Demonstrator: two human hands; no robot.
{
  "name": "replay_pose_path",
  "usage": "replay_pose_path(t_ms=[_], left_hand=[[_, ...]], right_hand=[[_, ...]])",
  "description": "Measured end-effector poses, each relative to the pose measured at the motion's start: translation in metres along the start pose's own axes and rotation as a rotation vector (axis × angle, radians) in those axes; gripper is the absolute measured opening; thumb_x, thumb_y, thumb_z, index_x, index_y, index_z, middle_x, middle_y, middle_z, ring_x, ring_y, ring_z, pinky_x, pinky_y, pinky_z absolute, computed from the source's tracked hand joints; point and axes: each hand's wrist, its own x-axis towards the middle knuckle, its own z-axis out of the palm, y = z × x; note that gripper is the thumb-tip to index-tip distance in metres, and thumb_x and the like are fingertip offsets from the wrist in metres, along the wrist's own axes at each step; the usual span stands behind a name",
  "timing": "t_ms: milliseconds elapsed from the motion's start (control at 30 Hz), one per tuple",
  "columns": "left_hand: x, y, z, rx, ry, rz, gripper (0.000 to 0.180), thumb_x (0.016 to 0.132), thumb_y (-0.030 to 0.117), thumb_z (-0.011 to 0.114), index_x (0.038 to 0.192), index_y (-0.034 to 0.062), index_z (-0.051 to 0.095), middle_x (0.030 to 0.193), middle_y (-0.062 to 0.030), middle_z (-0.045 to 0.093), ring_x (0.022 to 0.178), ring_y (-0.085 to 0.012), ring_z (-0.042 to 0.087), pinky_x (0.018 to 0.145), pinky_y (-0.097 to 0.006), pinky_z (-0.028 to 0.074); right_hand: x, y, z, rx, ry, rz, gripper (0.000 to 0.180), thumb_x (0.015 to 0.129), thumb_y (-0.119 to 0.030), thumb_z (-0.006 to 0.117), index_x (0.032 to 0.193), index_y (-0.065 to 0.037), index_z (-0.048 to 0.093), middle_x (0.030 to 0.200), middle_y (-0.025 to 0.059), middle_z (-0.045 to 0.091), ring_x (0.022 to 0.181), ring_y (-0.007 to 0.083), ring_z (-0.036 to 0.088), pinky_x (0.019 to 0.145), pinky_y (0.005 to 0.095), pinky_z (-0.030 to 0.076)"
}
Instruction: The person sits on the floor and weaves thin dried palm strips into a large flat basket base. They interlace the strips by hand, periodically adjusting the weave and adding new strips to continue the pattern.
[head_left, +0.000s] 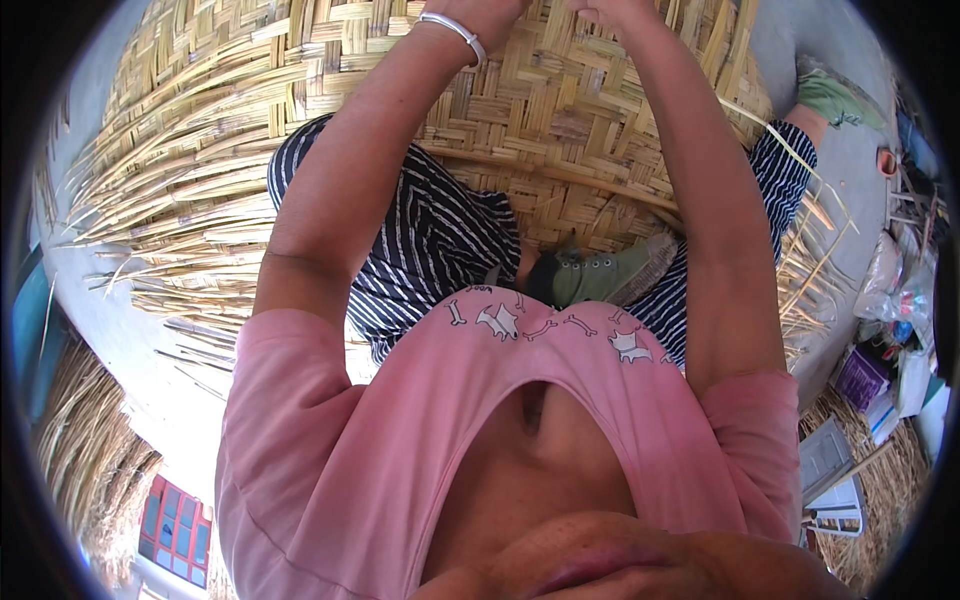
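Observation:
A large woven mat of pale, flat straw-like strips (560, 110) spreads out in front of me and under my legs. Loose strip ends (190, 240) fan out from its left side. Both arms reach forward over the mat. My left hand (490, 14), below a silver bangle (458, 32) on the wrist, is cut off by the upper edge, so its fingers are hidden. Beside it, my right hand (608, 8) is only partly in view, its visible fingers curled over the weave. Whatever they grip lies out of sight.
My striped trouser legs (430, 230) and green shoe (610, 270) rest on the mat. To the right are plastic bags (885, 275), a purple box (864, 378) and a grey chair (832, 470). Bundled straw (85, 430) stands at the lower left, near a red-framed window (175, 525).

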Motion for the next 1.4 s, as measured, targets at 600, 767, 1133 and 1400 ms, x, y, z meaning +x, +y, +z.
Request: replay_pose_path(t_ms=[600,767,1133,1400], left_hand=[[0.008,-0.017,0.008,-0.546,-0.065,-0.235,0.019,0.086,0.022,0.068,0.097,0.0069,0.072,0.093,-0.021,0.073,0.089,-0.0393,0.071,0.08,-0.048,0.056],[0.01,-0.007,-0.005,-0.512,-0.176,-0.358,0.027,0.088,0.033,0.071,0.094,0.0073,0.077,0.093,-0.0217,0.074,0.09,-0.0379,0.072,0.082,-0.047,0.057],[0.016,-0.012,0.004,-0.272,-0.283,-0.331,0.036,0.086,0.04,0.07,0.096,0.0053,0.078,0.099,-0.0217,0.074,0.098,-0.0371,0.072,0.087,-0.046,0.057],[0.003,-0.035,-0.015,-0.502,-0.321,-0.365,0.03,0.082,0.028,0.067,0.094,0.0033,0.078,0.083,-0.0225,0.073,0.081,-0.0368,0.073,0.075,-0.045,0.057]], right_hand=[[-0.029,-0.008,-0.027,-0.142,-0.455,-0.045,0.037,0.096,-0.018,0.07,0.126,-0.004,0.055,0.078,0.0038,0.064,0.061,0.0143,0.061,0.052,0.0315,0.05],[-0.042,-0.018,-0.025,-0.247,-0.431,-0.12,0.041,0.091,-0.015,0.07,0.128,-0.004,0.057,0.081,0.0039,0.065,0.068,0.013,0.063,0.057,0.0304,0.053],[-0.055,0.007,0.015,-0.727,0.012,-0.383,0.061,0.082,-0.022,0.077,0.133,0.003,0.054,0.109,0.0299,0.069,0.105,0.0444,0.067,0.092,0.0506,0.054],[-0.094,0.018,0.013,-0.605,0.136,-0.526,0.065,0.086,-0.011,0.07,0.144,0.006,0.045,0.14,0.0313,0.053,0.126,0.0462,0.055,0.107,0.0486,0.047]])
